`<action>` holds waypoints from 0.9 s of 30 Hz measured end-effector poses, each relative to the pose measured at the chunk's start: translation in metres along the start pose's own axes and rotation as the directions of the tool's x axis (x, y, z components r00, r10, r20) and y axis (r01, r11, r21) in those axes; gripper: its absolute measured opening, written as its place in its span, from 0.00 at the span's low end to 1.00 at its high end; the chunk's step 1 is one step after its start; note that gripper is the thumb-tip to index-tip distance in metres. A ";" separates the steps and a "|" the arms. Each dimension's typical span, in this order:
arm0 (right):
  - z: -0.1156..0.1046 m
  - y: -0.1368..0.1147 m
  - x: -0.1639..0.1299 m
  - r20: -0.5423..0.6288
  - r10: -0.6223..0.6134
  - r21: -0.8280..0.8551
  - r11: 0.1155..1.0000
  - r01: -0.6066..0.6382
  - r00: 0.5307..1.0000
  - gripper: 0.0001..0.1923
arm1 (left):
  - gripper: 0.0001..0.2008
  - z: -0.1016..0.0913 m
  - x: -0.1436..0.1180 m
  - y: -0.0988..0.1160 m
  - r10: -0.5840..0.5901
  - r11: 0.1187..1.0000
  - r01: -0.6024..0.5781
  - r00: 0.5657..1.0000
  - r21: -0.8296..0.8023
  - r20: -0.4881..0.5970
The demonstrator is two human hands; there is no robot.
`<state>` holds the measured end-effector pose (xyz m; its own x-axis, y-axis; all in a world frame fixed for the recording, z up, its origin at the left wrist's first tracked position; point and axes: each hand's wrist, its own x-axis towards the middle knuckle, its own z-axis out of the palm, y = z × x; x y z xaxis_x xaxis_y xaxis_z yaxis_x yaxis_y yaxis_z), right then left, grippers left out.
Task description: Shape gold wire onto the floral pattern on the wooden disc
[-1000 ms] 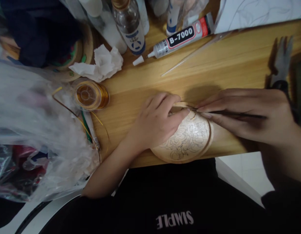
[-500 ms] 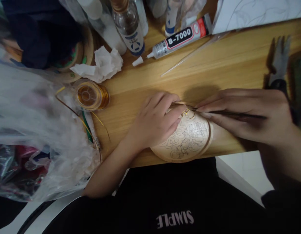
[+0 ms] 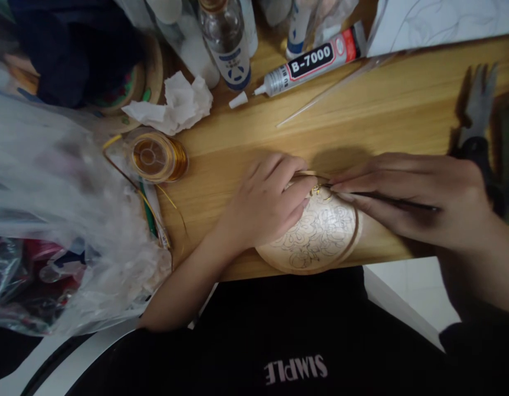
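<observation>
In front of the B-7000 tube (image 3: 314,61), toward the camera wearer, a round piece (image 3: 320,236) drawn with scrolls is held at its far rim by the bent fingers of the left hand (image 3: 269,203). Also before the tube, a thin dark tool (image 3: 423,207) is pinched narrowly by the right hand (image 3: 427,190), near gold wire (image 3: 315,190).

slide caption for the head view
Left hand on a line-patterned disc; right hand holds a thin dark tool.
</observation>
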<state>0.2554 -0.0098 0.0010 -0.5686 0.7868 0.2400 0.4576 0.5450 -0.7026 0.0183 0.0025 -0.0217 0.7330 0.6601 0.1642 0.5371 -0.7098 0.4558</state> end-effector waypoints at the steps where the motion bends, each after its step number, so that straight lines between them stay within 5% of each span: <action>1: 0.000 0.000 0.000 0.004 0.001 -0.008 1.000 -0.001 1.000 0.11 | 0.10 0.000 0.000 0.000 -0.003 1.000 0.003 1.000 -0.006 0.002; 27: -0.001 0.002 0.000 0.002 0.054 0.050 0.997 -0.054 0.999 0.14 | 0.10 0.001 0.000 0.000 -0.011 1.000 0.011 1.000 -0.011 0.002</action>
<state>0.2570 -0.0084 0.0005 -0.5441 0.8147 0.2006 0.4532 0.4866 -0.7469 0.0185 0.0022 -0.0224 0.7276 0.6676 0.1578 0.5406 -0.6997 0.4671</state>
